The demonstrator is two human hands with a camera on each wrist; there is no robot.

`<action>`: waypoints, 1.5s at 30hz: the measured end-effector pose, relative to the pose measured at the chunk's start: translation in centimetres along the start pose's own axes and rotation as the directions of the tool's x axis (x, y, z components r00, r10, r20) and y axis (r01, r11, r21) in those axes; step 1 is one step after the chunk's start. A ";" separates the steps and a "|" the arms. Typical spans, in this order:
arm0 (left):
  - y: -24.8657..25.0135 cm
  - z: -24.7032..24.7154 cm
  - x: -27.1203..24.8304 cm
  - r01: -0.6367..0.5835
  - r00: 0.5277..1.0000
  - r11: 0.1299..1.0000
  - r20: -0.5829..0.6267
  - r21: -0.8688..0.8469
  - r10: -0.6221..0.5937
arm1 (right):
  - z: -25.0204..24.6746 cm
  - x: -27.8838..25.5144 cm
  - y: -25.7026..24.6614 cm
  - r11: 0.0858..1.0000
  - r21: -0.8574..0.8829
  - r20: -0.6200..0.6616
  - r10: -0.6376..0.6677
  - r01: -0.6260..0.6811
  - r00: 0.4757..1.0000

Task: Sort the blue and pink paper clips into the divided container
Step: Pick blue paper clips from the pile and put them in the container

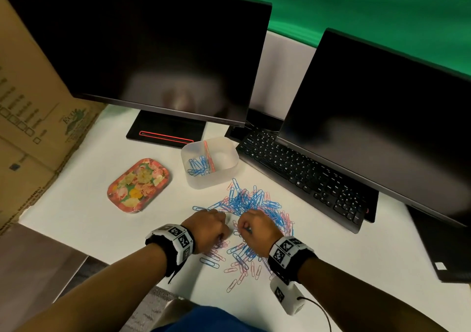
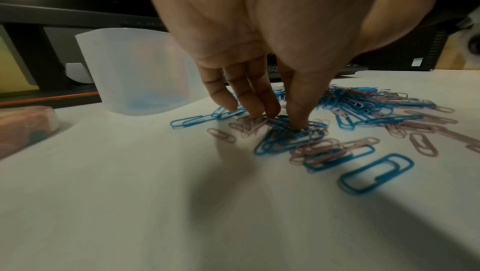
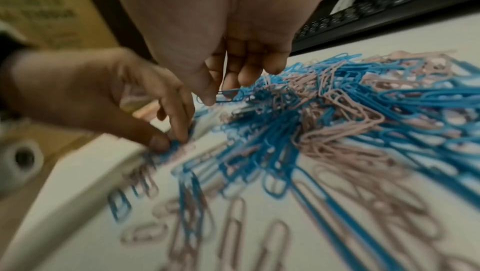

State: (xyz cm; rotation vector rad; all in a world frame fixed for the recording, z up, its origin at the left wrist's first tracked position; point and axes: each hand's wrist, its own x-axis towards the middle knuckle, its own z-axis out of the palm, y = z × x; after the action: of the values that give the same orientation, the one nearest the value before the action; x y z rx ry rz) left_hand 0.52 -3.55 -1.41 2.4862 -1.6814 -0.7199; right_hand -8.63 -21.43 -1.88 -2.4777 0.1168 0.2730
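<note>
**Operator:** My left hand [image 1: 207,226] is down on the near-left edge of the paper clip pile [image 1: 248,205], fingers bunched together. From the left wrist view the thumb and fingertips [image 2: 298,120] press onto a small cluster of blue clips [image 2: 288,141] lying on the desk [image 1: 84,226]. I'd call it a pinch on those blue clips, though nothing is off the surface.

**Spotter:** What's to the left of that hand?

**Operator:** A flowered tray [image 1: 139,185], apart from the pile, and behind it a cardboard box [image 1: 30,132] against the desk's edge.

**Spotter:** And the container?

**Operator:** The divided container [image 1: 196,178], translucent, stands just behind the pile, between the monitor stand [image 1: 165,130] and the keyboard [image 1: 305,176]. Its left compartment holds a bunch of blue clips. An orange-pink divider runs down the middle. I cannot tell what lies in the right compartment.

**Spotter:** Right side?

**Operator:** My right hand [image 1: 257,226] sits just beside the left one, over the pile's near side. In the right wrist view its thumb and forefinger pinch one blue paper clip [image 3: 228,95], raised a little above the heap. The other fingers curl loosely. Pink and blue clips lie mixed under and around both hands, with loose pink clips [image 1: 244,271] scattered toward me.
</note>
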 end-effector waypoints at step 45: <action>-2.7 2.8 -4.5 0.371 0.916 0.891 -0.056 -0.263 -0.398 | -1.6 1.1 0.0 0.974 0.188 0.013 0.125 -0.125 0.992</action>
State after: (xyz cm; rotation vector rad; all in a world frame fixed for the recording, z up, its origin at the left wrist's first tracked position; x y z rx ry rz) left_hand 0.38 2.11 -3.15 2.6404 -0.9953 -0.7522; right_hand -7.26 -22.46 -0.90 -2.2853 0.2857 0.3022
